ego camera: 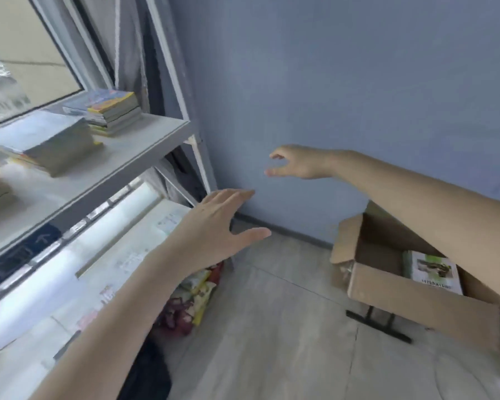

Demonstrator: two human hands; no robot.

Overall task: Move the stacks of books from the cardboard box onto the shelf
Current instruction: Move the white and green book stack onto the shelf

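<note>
Both arms hold nothing — left hand point(217, 223) flat and spread, right hand point(295, 164) loosely curled. Piles of colourful books point(113, 111) sit on the grey metal shelf point(150, 137) at ten o'clock. Next, probably: reach the brown cardboard box point(401, 301) at four o'clock — grab its green-and-white book point(433, 272).

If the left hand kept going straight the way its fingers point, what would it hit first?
Most likely the blue wall: the left hand aims its straight fingers up and right at it, nothing between. The right hand lies near that line, but depth is unclear.
</note>
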